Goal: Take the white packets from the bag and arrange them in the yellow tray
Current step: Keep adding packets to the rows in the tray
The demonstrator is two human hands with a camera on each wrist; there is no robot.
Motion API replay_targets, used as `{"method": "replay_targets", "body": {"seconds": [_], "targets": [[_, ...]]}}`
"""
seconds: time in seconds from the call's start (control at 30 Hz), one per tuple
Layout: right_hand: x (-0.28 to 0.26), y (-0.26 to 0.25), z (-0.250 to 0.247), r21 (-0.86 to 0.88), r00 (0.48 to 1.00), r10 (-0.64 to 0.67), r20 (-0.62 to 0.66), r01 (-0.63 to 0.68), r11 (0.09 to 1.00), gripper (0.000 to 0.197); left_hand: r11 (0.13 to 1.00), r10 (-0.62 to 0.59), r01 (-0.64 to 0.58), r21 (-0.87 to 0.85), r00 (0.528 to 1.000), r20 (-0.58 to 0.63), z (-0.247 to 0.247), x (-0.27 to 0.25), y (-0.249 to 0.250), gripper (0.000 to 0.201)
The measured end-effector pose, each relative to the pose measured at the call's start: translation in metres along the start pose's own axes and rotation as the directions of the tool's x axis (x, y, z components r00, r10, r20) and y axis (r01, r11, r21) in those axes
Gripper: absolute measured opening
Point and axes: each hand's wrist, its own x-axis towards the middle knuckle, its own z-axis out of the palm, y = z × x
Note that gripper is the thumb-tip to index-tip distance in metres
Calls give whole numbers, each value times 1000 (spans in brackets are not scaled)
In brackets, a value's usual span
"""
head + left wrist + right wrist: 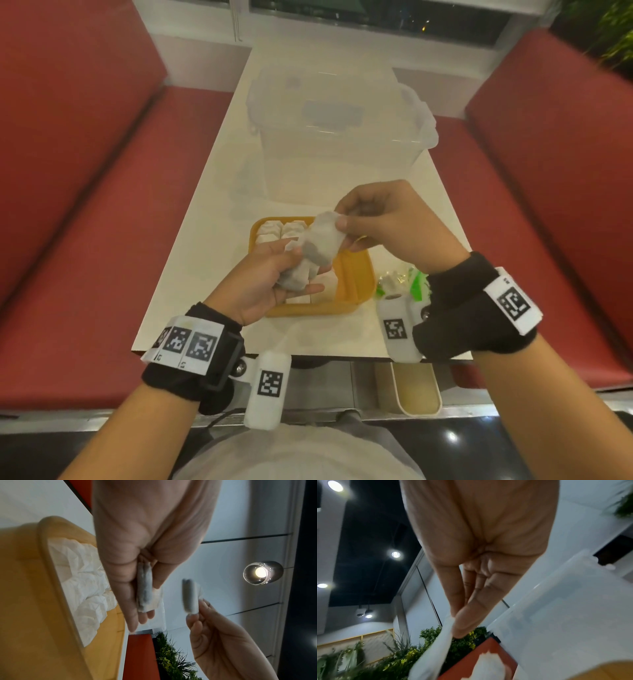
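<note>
Above the yellow tray (356,274), my left hand (305,269) grips a small stack of white packets (294,277), palm up. My right hand (340,216) pinches one more white packet (325,236) by its top edge, just above that stack. The left wrist view shows the held stack (145,588) edge-on and the pinched packet (190,597) a little apart from it. Several white packets (281,229) lie in rows in the tray's far left part; the hands hide its middle. A crumpled clear and green bag (404,281) lies right of the tray.
A large clear plastic storage box (342,130) with a lid stands on the white table (205,205) behind the tray. Red bench seats (85,205) run along both sides. The table's near edge is close to my wrists.
</note>
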Motion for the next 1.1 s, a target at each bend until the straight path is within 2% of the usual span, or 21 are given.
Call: {"method": "replay_targets", "body": {"seconds": [0.07, 0.17, 0.23, 0.3, 0.37, 0.47, 0.6, 0.67, 0.73, 0.8, 0.87, 1.03, 1.1], "targets": [[2, 5, 8, 8, 1000, 14, -5, -14, 1000, 3, 999, 14, -15, 29, 1000, 4, 3, 2, -1, 29], [12, 17, 16, -179, 996, -16, -83, 1, 984, 2, 998, 34, -36, 47, 999, 42, 6, 3, -1, 29], [15, 24, 19, -256, 997, -19, -71, 0, 967, 2, 997, 45, -49, 64, 997, 63, 7, 3, 0, 29], [16, 28, 20, -259, 997, -30, -65, 12, 966, 5, 994, 49, -55, 89, 996, 67, 6, 4, 0, 30], [17, 28, 20, -202, 992, -42, -116, 18, 979, 7, 993, 52, -59, 98, 996, 67, 6, 5, 0, 31], [18, 25, 15, -183, 971, -81, -223, 40, 982, 8, 993, 79, -80, 88, 997, 17, 5, 7, 0, 30], [16, 18, -1, -319, 938, -180, -297, 81, 944, 14, 994, 106, -102, 40, 988, -109, -3, 14, 2, 32], [11, 12, -2, -395, 954, -200, -225, 99, 914, 11, 996, 81, -83, -13, 986, -147, -7, 17, 4, 35], [4, 6, 4, -388, 982, -169, -80, 126, 913, 14, 998, 34, -44, -54, 986, -162, -5, 17, 7, 38], [0, 2, 13, -287, 991, -121, 50, 130, 949, 21, 999, 2, -6, -38, 995, -102, 2, 16, 8, 46], [-1, 3, 22, -195, 991, -83, 108, 103, 975, 25, 1000, -7, 8, -27, 1000, 7, 12, 12, 9, 53], [7, 12, 29, -238, 999, -41, 16, 43, 970, 27, 999, -20, 15, 39, 990, 141, 22, 9, 6, 69], [10, 14, 26, -195, 999, -26, -24, 21, 981, 27, 994, 10, -26, 102, 988, 154, 21, 7, 3, 55]]}}
